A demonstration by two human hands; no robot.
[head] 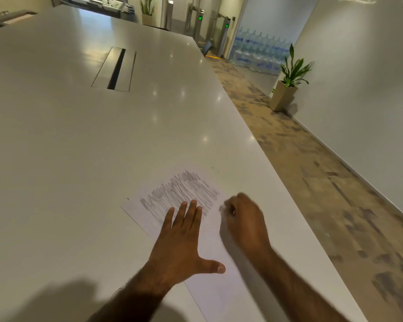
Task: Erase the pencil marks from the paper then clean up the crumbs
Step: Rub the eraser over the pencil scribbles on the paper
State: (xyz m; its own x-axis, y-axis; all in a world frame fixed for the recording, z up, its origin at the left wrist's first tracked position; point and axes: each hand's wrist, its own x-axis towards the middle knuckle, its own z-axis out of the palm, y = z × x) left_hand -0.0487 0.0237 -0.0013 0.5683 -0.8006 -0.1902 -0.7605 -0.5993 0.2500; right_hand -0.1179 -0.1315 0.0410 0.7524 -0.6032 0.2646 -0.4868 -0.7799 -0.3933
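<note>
A white sheet of paper (209, 270) lies near the right edge of the long white table (79, 147). Its far half carries a dense patch of grey pencil scribbles (184, 194). My left hand (184, 242) lies flat on the sheet with straight fingers, its fingertips touching the near edge of the scribbles. My right hand (244, 219) is curled just right of the scribbles and pinches a small white eraser (222, 207), of which only a blurred tip shows at the fingertips. The right hand is motion-blurred.
A recessed cable slot (115, 69) sits in the table's middle, far ahead. The table's right edge runs close to my right arm, with patterned carpet (312, 170) beyond. A potted plant (286, 89) and stacked water bottles (261, 52) stand by the wall.
</note>
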